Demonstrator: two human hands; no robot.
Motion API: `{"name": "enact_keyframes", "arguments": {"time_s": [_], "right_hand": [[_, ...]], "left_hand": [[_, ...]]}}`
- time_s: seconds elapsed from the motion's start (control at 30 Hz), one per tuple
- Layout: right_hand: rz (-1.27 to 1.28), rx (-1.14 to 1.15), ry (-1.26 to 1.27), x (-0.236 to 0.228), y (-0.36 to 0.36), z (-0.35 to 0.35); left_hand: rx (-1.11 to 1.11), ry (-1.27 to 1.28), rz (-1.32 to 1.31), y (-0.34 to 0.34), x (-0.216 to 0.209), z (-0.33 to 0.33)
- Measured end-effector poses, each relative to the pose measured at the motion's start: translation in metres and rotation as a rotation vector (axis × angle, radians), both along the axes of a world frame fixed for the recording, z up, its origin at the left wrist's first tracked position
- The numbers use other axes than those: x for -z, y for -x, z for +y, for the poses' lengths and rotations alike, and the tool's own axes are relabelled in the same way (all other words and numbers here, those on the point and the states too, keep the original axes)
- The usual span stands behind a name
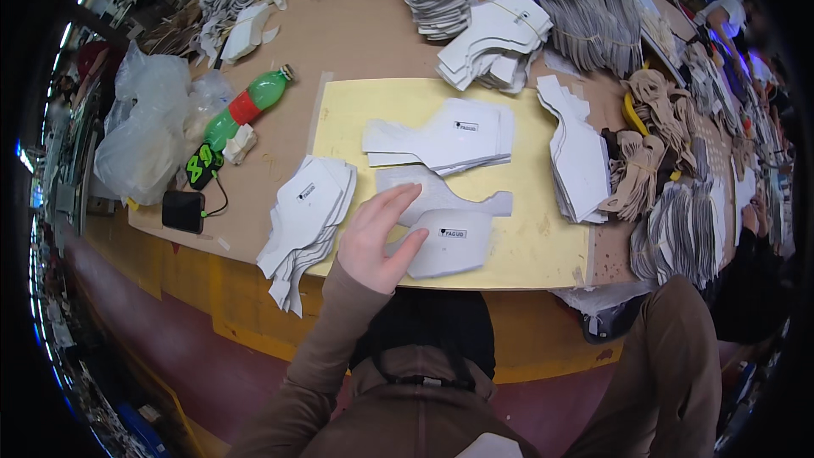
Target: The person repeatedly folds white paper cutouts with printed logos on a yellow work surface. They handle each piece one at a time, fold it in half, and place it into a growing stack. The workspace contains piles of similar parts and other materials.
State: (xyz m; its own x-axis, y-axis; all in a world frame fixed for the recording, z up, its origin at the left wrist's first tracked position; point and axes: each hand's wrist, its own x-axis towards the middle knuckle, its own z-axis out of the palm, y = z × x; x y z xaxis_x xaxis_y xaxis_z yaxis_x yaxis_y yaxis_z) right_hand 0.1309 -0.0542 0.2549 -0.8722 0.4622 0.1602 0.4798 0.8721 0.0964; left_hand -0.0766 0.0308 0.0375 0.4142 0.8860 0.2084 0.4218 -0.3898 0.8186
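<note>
My left hand reaches in over the yellow sheet, fingers loosely bent and apart from the thumb, gripping nothing. Its fingers are over the left edge of two flat cut pieces. One is a grey curved piece; the other, nearer me, is a white piece with a small printed label. Beyond them lies a short stack of white cut pieces. Left of the hand, a fanned stack of similar white pieces overlaps the sheet's edge. My right hand is out of view. A white piece shows at the bottom edge.
The yellow sheet is taped on a brown-covered table. Another white stack stands at its right. Bundled grey and tan pieces crowd the right side. A green bottle, a phone and a plastic bag lie left.
</note>
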Motion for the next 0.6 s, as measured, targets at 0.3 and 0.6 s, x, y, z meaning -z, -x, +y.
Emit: {"name": "enact_keyframes", "arguments": {"time_s": [0.3, 0.6], "right_hand": [[0.012, 0.019, 0.018, 0.004, -0.006, 0.003], [0.042, 0.032, 0.017, 0.009, -0.01, 0.005]], "left_hand": [[0.07, 0.082, 0.156, 0.016, 0.042, 0.0], [0.105, -0.052, 0.262, -0.001, 0.068, -0.013]]}}
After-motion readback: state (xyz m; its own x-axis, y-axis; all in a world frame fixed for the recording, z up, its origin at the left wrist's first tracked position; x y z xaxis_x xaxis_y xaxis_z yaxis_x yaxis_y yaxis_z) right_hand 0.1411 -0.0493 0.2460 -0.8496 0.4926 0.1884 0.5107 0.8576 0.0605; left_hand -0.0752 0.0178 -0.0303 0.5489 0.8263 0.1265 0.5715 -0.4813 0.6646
